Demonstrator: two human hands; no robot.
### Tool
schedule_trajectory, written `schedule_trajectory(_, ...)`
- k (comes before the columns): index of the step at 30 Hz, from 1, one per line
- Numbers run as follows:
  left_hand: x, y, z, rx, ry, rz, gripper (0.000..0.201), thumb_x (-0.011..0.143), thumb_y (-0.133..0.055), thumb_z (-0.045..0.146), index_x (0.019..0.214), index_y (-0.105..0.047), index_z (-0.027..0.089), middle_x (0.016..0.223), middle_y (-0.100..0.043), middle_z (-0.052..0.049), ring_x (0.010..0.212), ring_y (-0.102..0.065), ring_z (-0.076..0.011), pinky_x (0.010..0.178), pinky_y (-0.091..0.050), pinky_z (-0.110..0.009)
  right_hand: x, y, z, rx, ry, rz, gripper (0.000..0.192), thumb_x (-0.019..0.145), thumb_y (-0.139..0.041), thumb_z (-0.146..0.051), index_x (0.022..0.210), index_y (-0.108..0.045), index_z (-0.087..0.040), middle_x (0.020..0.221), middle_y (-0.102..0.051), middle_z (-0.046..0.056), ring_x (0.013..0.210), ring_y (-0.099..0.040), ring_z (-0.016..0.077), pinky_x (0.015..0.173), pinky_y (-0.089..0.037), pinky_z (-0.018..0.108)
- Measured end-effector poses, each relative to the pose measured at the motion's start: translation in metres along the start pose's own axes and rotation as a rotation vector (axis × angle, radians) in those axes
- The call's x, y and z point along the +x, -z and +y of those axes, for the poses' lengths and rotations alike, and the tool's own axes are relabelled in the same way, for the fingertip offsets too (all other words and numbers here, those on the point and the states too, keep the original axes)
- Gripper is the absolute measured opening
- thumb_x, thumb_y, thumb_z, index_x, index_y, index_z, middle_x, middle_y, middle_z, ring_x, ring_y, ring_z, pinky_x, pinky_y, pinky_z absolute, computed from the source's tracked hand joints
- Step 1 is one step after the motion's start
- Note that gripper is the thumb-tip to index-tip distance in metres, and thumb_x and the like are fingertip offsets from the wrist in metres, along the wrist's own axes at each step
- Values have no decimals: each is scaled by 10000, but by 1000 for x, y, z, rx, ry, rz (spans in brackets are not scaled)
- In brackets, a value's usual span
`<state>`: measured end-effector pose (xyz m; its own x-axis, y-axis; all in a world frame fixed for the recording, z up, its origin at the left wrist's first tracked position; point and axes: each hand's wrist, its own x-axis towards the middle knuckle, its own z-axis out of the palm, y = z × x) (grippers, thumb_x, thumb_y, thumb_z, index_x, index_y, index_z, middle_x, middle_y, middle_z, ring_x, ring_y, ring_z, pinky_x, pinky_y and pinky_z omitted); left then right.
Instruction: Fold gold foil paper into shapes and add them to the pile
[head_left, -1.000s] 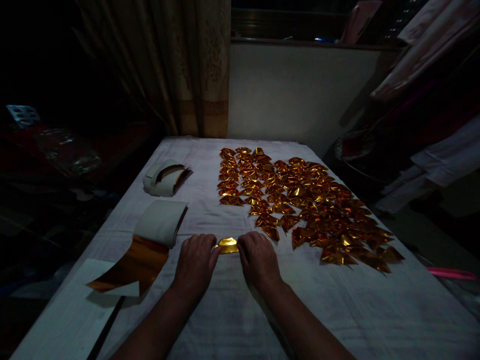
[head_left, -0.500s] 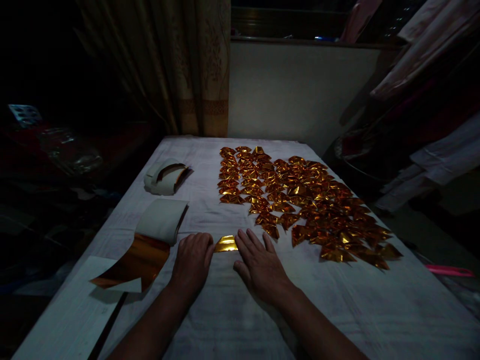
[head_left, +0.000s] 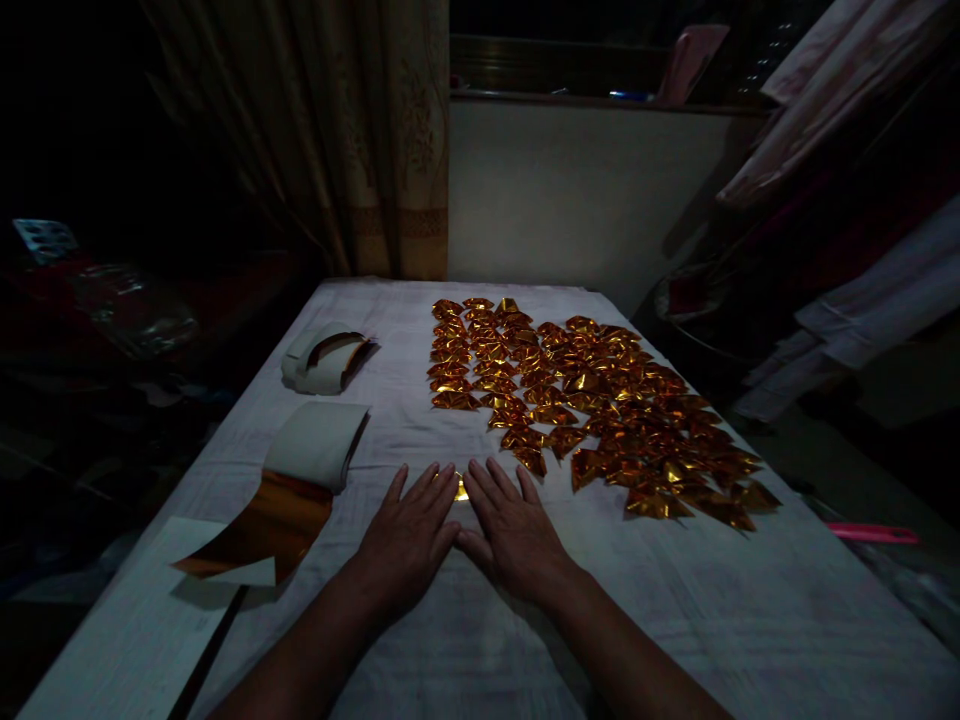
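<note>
Gold foil piece (head_left: 460,489) on white cloth (head_left: 675,620), nearly hidden between and under both hands' fingertips. Left hand (head_left: 409,535) and right hand (head_left: 512,530) flat, fingers spread, pressing down side by side. Half second earlier left hand was curled and foil showed fully; now both palms cover it.

Your left hand (head_left: 409,540) and right hand (head_left: 517,535) are bare, with no gloves, rings or watch visible. Both forearms are uncovered, no sleeves showing in the dim light.
</note>
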<state>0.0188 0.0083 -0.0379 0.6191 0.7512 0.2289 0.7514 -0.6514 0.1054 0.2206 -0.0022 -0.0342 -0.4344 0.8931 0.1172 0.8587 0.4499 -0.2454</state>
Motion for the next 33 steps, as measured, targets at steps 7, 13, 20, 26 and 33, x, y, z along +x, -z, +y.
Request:
schedule_trajectory(7, -26, 11, -20, 73, 3, -50, 575, 1030, -382, 462, 1554, -315, 234, 1555, -448, -54, 1444, -395, -230, 1236, -65, -467, 1, 2, 1, 9, -16, -59, 661, 993, -465, -561, 1538, -369, -200, 1600, -334, 104, 1492, -264, 323, 1200, -175, 597)
schedule_trajectory(13, -39, 19, -26, 94, 18, -47, 562, 1027, -385, 453, 1554, -315, 270, 1545, -462, -29, 1440, -400, -242, 1228, -72, -477, 1, 0, -2, 23, -41, -52, 654, 992, -479, -543, 1529, -385, -182, 1596, -338, 102, 1488, -271, 332, 1196, -180, 614)
schedule_trajectory(20, -21, 22, -26, 79, 13, -82, 509, 1019, -411, 428, 1493, -433, 244, 1512, -510, -42, 1430, -410, -264, 1217, -78, -508, 8, -8, -15, 16, 25, 40, 622, 992, -510, -467, 1530, -380, -184, 1589, -360, 100, 1492, -269, 307, 1206, -174, 598)
schedule_trajectory(26, 5, 36, -28, -18, 71, -33, 357, 1008, -459, 340, 1335, -593, 285, 1359, -651, -34, 1330, -505, -292, 1181, -130, -591, 5, -4, -6, 9, -86, 42, 563, 995, -508, -451, 1488, -457, -183, 1556, -418, 113, 1462, -334, 328, 1183, -223, 612)
schedule_trajectory(33, 42, 31, -15, -167, 187, -27, 267, 883, -678, 285, 1143, -664, 230, 1063, -697, -55, 1023, -596, -255, 1023, -377, -479, -4, -7, 5, -15, -166, 143, 482, 996, -504, -385, 1428, -532, -173, 1515, -485, 102, 1441, -369, 332, 1169, -271, 582)
